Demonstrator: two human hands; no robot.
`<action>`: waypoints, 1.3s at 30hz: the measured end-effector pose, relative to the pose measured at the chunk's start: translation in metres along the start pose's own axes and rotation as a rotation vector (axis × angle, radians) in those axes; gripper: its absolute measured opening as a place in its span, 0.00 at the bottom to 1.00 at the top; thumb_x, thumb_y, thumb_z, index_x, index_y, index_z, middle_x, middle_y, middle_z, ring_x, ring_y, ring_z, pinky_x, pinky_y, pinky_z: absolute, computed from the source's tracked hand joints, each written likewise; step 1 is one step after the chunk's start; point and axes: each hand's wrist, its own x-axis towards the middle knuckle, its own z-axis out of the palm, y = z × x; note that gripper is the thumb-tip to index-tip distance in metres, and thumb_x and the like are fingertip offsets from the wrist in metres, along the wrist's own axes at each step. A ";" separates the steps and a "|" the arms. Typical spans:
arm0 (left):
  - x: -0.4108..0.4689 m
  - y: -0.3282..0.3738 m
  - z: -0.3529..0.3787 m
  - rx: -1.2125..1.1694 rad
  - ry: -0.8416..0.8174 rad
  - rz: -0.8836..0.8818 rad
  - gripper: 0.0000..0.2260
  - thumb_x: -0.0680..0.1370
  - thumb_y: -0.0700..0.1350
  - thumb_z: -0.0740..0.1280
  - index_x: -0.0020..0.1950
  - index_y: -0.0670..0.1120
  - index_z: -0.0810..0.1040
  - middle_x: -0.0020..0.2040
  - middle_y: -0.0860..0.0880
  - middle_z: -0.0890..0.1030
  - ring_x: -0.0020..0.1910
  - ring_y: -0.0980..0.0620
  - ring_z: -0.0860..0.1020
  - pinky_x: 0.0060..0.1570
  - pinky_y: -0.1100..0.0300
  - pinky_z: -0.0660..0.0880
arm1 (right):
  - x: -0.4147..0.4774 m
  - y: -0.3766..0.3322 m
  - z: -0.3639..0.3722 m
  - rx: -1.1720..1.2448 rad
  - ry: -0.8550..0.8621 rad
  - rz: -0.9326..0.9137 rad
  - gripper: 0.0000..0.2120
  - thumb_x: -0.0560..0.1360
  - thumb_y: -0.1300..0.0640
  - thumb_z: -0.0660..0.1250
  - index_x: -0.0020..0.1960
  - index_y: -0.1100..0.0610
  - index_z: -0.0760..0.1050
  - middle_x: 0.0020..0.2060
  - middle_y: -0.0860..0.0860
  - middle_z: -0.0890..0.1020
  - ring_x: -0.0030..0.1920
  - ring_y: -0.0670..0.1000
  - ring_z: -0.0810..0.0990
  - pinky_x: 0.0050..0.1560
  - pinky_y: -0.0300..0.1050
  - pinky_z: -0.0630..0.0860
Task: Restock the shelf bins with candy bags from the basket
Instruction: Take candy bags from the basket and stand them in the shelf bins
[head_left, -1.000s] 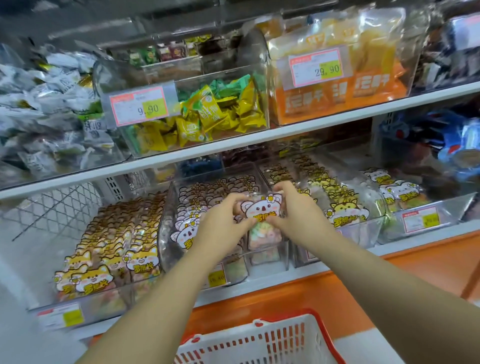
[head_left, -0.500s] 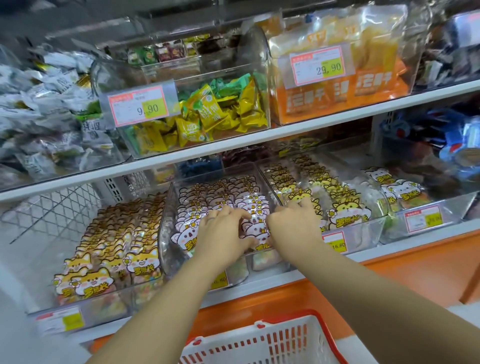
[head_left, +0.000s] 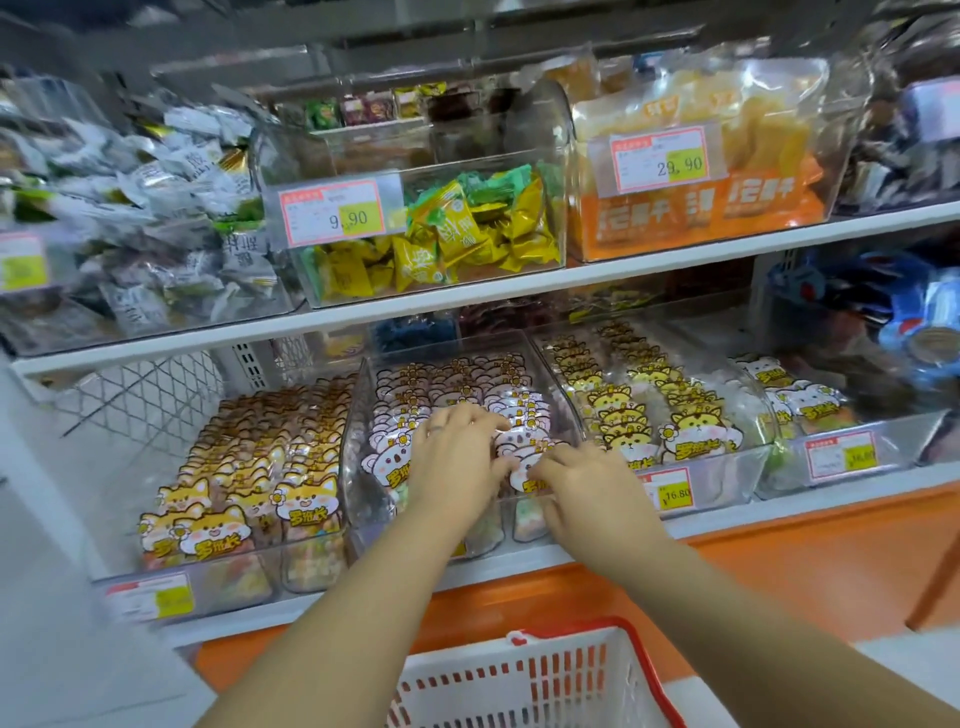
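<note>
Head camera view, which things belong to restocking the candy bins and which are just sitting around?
In the job: left hand, right hand, both touching the white bear candy bags in the middle clear bin; red-rimmed basket below.
Just there: yellow and green sweets, orange packs, silver-wrapped sweets, blue packets, 16.80 price tag.

Bright, even and soft, lit from overhead. Dimmer under the upper shelf (head_left: 675, 254), beyond the left hand (head_left: 457, 457) and right hand (head_left: 587, 483). Pale glare on the clear bin (head_left: 519, 135) above them. Sharp near the hands; smeared with blur far left and right of them. Bowed lines at the edges.
</note>
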 end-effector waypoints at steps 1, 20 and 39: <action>-0.008 -0.003 -0.002 -0.049 0.056 0.009 0.19 0.75 0.59 0.71 0.65 0.59 0.77 0.62 0.56 0.75 0.65 0.50 0.70 0.67 0.51 0.64 | -0.006 -0.002 -0.001 0.020 0.012 -0.022 0.13 0.61 0.59 0.77 0.45 0.51 0.82 0.41 0.49 0.82 0.39 0.55 0.79 0.36 0.49 0.74; -0.314 -0.134 0.147 -0.400 -0.675 -0.464 0.13 0.83 0.45 0.63 0.67 0.48 0.78 0.64 0.48 0.78 0.59 0.50 0.77 0.61 0.55 0.74 | -0.177 -0.109 0.137 0.379 -1.071 0.272 0.11 0.80 0.53 0.62 0.58 0.54 0.79 0.54 0.52 0.82 0.50 0.53 0.80 0.56 0.50 0.79; -0.322 -0.146 0.252 -0.152 -0.586 -0.764 0.21 0.75 0.50 0.58 0.67 0.50 0.75 0.58 0.48 0.78 0.56 0.43 0.77 0.54 0.46 0.77 | -0.221 -0.127 0.279 1.127 -0.764 2.044 0.16 0.73 0.56 0.76 0.56 0.62 0.77 0.45 0.54 0.77 0.45 0.54 0.76 0.49 0.47 0.77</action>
